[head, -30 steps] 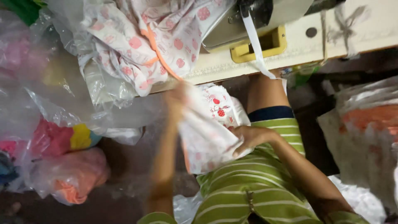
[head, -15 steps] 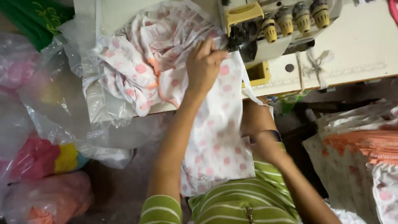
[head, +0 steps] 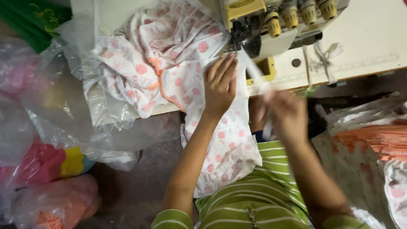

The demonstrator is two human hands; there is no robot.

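Left hand [head: 219, 87] upper centre, fingers flat and slightly spread, pressing white pink-dotted fabric [head: 224, 148] against table edge [head: 369, 46]; fabric lies under fingers, hangs down to lap. Right hand [head: 288, 114] right of centre, blurred, fingers pinched together on white strip [head: 254, 72] running up to sewing machine [head: 271, 25].

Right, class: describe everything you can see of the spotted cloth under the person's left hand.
The spotted cloth is thin white fabric printed with pink-red dots. It lies flat on the pale table edge before the sewing machine and hangs down over the lap. The left hand presses flat on its top. More matching cloth, orange-trimmed, is bunched beside it.
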